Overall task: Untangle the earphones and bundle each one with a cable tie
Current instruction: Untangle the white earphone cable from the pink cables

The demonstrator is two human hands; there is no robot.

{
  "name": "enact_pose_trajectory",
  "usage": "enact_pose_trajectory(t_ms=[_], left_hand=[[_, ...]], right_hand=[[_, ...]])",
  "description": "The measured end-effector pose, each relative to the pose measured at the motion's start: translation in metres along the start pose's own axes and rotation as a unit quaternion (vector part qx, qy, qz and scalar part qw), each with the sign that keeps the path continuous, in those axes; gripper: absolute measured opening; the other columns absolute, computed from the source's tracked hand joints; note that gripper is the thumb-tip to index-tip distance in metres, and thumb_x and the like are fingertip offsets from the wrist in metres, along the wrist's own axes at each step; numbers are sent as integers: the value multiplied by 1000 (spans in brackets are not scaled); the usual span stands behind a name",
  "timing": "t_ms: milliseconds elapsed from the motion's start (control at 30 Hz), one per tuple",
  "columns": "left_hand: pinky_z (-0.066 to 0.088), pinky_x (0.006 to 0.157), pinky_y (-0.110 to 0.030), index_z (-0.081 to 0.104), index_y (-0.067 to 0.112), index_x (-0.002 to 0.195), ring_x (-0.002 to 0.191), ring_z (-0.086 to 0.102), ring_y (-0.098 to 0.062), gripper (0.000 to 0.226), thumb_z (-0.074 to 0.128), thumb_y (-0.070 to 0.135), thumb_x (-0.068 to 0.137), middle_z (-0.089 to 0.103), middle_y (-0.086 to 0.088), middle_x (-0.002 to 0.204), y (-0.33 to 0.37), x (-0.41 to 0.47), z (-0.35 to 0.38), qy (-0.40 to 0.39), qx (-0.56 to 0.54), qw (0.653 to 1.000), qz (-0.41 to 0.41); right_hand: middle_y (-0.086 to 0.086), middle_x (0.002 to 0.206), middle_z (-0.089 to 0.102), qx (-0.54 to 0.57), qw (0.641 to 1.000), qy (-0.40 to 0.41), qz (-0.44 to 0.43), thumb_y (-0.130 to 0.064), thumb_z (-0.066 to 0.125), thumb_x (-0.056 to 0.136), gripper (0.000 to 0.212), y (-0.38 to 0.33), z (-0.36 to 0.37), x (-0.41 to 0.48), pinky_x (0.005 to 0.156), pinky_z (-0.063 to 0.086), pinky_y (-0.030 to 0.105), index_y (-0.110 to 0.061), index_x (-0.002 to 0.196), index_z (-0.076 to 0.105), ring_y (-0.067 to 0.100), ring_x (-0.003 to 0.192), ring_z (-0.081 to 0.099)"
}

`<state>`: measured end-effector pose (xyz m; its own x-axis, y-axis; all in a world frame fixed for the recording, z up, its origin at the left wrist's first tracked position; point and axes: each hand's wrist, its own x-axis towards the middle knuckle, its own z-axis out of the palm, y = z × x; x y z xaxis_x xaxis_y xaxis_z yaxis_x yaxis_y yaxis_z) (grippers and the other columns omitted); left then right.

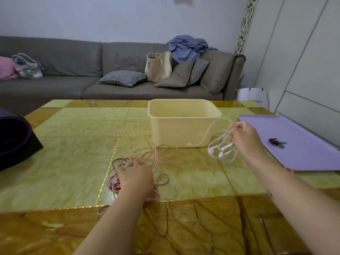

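Meanwhile the left hand (136, 179) lies on a tangle of pink and dark earphone cables (114, 184) on the yellow-green marble table (73, 144), fingers stretched flat over the loops rather than closed round them. Off to the side, the right hand (244, 138) is raised, its curled fingers pinching the white earphones (223, 149), whose loops and buds dangle below it while one strand trails down beside the pale yellow plastic tub (176, 129). A lilac tray (301, 155) lies just right of that hand
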<state>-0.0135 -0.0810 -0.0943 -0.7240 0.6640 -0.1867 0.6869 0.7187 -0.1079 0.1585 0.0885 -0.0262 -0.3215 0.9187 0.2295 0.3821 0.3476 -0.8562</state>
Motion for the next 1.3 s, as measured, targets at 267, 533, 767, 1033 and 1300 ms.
enact_pose_trajectory(t_ms=[267,533,767,1033,1300], left_hand=[[22,109,-48,46,19,131,135,28,-30,43,39,18,89,36,-7,141,-12,1,-6,11,-89,995,-45],[31,103,-36,62,32,112,124,40,-21,25,50,32,89,47,10,128,-4,-33,-44,227,-232,943,76],[47,85,-29,60,33,114,100,54,-3,24,56,29,90,54,18,109,59,-35,-34,199,-373,862,280],[50,75,-30,66,32,92,67,61,-5,17,53,22,95,63,11,67,107,-14,-23,51,-561,792,236],[43,54,-22,70,17,98,40,27,-7,32,38,21,101,60,0,77,85,-6,-32,-29,-795,599,88]], right_hand=[[3,66,51,52,998,32,-30,-18,51,94,13,-15,-5,-8,49,39,17,-11,83,52,15,56,47],[-2,85,59,-62,974,-214,40,-20,64,88,25,7,-8,-16,57,37,24,-26,111,54,8,60,49],[-5,78,72,104,970,-218,12,-13,63,89,9,17,-15,-13,63,45,20,-20,87,68,6,67,62],[-2,89,74,198,963,-181,-24,-19,53,95,21,26,-20,-10,73,48,10,-16,88,72,0,83,66],[-7,37,33,515,810,-48,277,-20,43,99,27,44,-26,17,57,41,25,-13,78,59,7,30,34]])
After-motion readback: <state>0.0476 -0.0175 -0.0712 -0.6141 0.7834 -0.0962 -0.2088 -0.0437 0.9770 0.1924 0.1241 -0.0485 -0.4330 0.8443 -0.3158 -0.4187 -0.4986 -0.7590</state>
